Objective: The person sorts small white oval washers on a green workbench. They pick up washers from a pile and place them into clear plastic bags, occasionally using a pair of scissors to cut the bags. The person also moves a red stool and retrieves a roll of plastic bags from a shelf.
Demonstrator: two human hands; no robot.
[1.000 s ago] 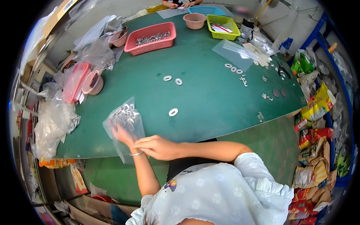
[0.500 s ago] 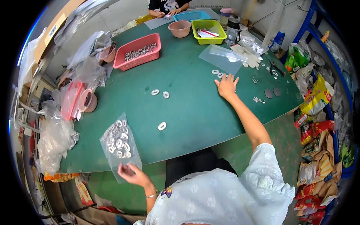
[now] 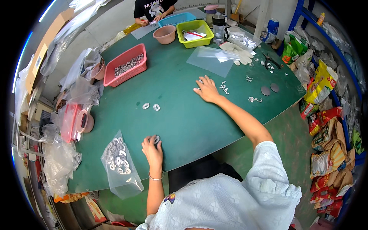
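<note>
My left hand [image 3: 153,154] is low over the table near its front edge, thumb and fingers closed around an oval slotted metal piece [image 3: 156,139]. Farther off to the right, my right hand [image 3: 208,91] lies palm down with spread fingers. Its fingertips rest over oval pieces [image 3: 200,81], which they partly cover. Two more oval pieces [image 3: 151,106] lie side by side between the hands and the pink basket. Left of my left hand is a clear plastic bag [image 3: 124,181] with many such pieces in it, its end hanging over the table edge.
A pink basket [image 3: 115,80] of metal parts stands at the far left, with a pink bowl [image 3: 165,35] and a green basket [image 3: 194,41] behind. Right of my right hand are small silver parts [image 3: 224,87], grey discs [image 3: 265,91] and pliers [image 3: 273,62]. Another person [image 3: 155,9] works across the table.
My left hand has left the plastic bag and moved right to the single oval piece. My right hand has shifted left with the pieces under its fingertips. The view has shifted slightly.
</note>
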